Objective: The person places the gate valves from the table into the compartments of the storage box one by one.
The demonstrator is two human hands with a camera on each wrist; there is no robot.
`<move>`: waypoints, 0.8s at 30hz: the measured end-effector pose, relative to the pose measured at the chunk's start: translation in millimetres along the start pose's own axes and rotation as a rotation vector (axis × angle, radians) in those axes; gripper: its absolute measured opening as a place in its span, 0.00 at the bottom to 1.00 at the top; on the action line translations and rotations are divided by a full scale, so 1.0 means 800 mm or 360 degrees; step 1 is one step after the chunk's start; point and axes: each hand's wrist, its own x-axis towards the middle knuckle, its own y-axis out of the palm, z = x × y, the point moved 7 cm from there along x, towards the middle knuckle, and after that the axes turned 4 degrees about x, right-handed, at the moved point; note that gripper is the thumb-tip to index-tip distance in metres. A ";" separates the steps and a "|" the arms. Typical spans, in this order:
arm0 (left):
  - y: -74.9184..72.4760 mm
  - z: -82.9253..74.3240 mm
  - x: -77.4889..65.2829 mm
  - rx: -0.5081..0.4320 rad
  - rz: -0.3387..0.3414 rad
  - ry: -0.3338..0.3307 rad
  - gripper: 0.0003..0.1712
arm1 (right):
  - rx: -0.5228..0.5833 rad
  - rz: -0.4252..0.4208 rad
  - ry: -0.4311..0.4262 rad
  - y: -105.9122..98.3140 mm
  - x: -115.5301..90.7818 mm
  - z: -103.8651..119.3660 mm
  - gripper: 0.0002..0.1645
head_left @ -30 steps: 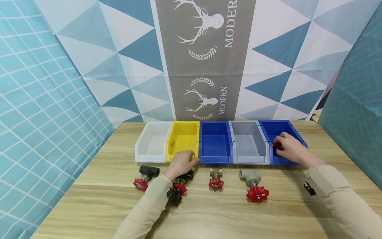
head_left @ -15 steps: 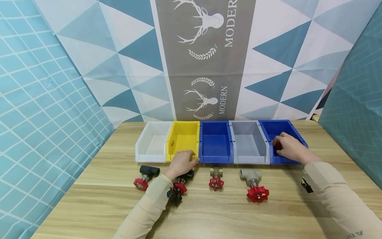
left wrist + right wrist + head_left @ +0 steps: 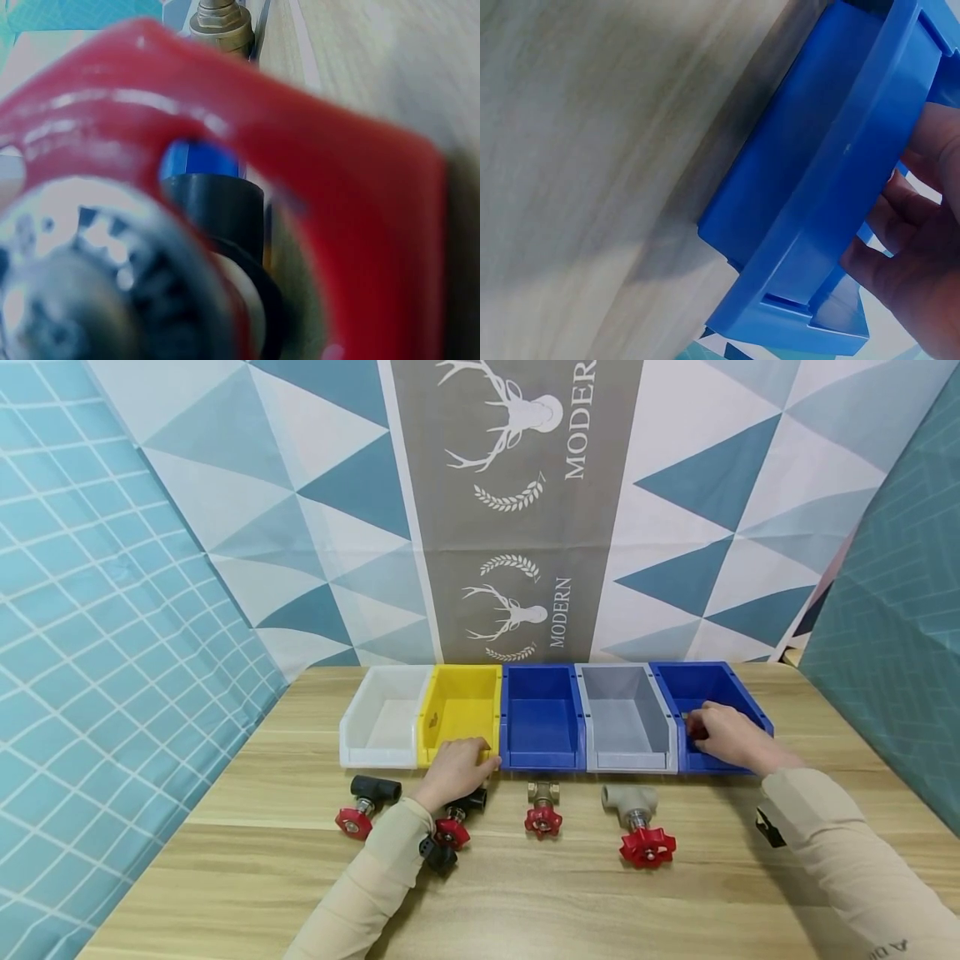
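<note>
My right hand reaches into the far-right blue bin, its fingers curled. They stay round a small valve, mostly hidden now behind them; only a brassy bit shows at the fingertips. In the right wrist view the bin's wall covers what the fingertips touch. My left hand rests at the front lip of the yellow bin with relaxed fingers, holding nothing. Under its wrist lies a black tee valve with a red handwheel, which fills the left wrist view as a red wheel.
White, middle blue and grey bins share the row. On the wooden table before them lie another black valve, a brass valve and a grey valve, all with red handwheels. Patterned cloth hangs behind.
My right hand has shifted slightly down and right inside the blue bin, and the red handwheel seen at its fingers before is now hidden. The left hand has not moved.
</note>
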 end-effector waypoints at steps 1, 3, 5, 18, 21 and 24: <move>0.000 0.000 0.000 0.0000 0.0002 -0.0004 0.18 | -0.0003 -0.0005 -0.0008 0.000 0.000 0.001 0.03; 0.001 0.001 0.000 -0.0001 0.0005 -0.0006 0.18 | -0.0001 -0.0011 -0.0015 -0.001 -0.001 0.002 0.03; 0.002 0.001 0.001 0.0000 0.0009 -0.0006 0.18 | -0.0004 -0.0011 -0.0013 -0.002 -0.001 0.002 0.03; 0.001 0.001 0.001 -0.0003 -0.0002 -0.0004 0.18 | -0.0059 -0.0063 0.0101 -0.022 -0.014 0.015 0.08; 0.001 0.001 0.001 -0.0001 -0.0006 0.0003 0.18 | -0.0083 -0.0103 0.0055 -0.032 -0.020 0.027 0.07; 0.001 0.000 0.000 -0.0001 -0.0003 0.0011 0.17 | -0.0107 -0.0119 0.0009 -0.039 -0.027 0.041 0.05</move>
